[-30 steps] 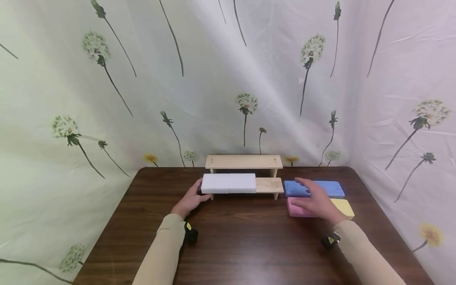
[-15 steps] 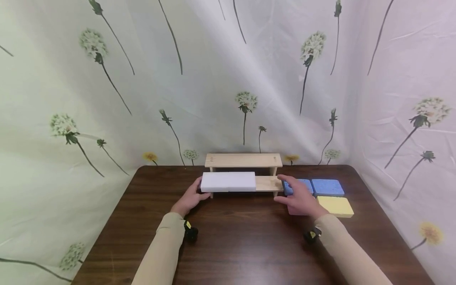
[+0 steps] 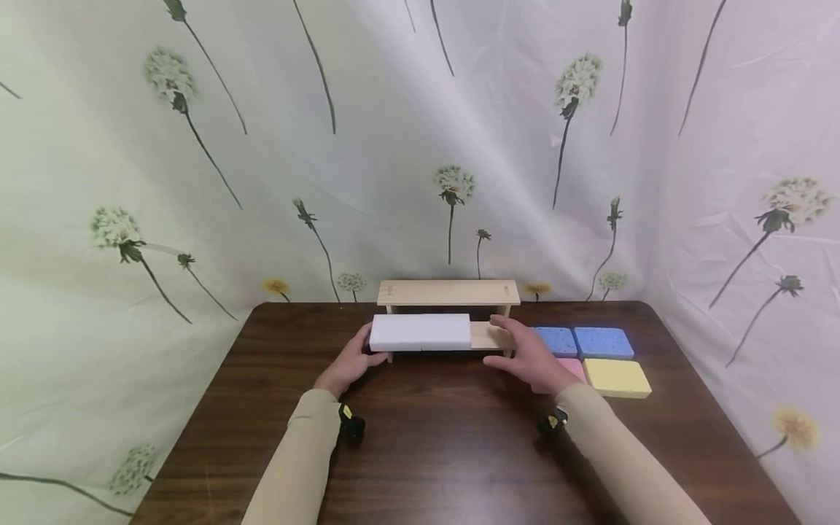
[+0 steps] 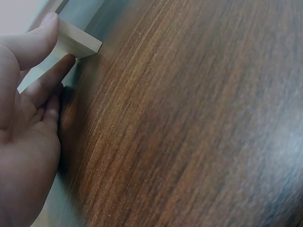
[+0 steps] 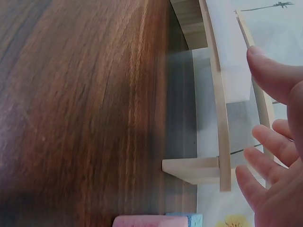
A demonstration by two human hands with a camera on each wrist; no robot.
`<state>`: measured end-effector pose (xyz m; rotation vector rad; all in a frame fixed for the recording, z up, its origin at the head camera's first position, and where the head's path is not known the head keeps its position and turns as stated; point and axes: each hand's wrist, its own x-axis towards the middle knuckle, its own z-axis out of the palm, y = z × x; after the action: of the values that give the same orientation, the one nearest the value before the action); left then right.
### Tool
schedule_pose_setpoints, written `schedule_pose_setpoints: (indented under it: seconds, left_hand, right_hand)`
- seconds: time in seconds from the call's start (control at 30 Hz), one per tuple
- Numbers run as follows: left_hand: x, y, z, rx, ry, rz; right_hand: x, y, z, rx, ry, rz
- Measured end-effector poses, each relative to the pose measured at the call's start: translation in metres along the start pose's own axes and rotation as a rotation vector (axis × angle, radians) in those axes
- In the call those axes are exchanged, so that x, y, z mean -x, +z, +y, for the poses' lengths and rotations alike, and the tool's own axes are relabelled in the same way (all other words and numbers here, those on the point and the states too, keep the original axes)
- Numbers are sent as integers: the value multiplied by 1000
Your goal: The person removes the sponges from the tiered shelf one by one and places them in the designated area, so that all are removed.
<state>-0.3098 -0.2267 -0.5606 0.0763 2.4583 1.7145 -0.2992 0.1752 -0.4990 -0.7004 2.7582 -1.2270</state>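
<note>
Two white foam blocks (image 3: 421,332) lie end to end on the lower step of a small two-tier wooden stand (image 3: 449,292), covering its left and middle. My left hand (image 3: 346,369) is at their left end, thumb forward. In the left wrist view its thumb and a finger are close to a wooden leg (image 4: 78,42); whether they touch it, I cannot tell. At the step's bare right end is my right hand (image 3: 530,357), thumb and fingers spread, holding nothing. Right of it lie two blue sponges (image 3: 604,342), a yellow sponge (image 3: 617,378) and a partly hidden pink sponge (image 3: 572,368).
The stand is at the back of a dark wood-grain table (image 3: 453,445). Behind the table hangs a white curtain (image 3: 394,182) printed with dandelions, which also runs along both sides. Each wrist wears a small black camera (image 3: 353,429).
My right hand has moved left, from above the pink and blue sponges to the right end of the stand, uncovering the yellow sponge. My left hand has stayed beside the white blocks.
</note>
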Motion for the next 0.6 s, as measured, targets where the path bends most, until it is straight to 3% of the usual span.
schedule_pose_setpoints:
  seconds: [0.3, 0.6]
  left_hand:
    - [1, 1, 2, -23, 8, -3]
    - [3, 1, 3, -10, -19, 4]
  right_hand:
    - [-12, 6, -6, -45, 69, -30]
    - [-24, 12, -12, 64, 0, -26]
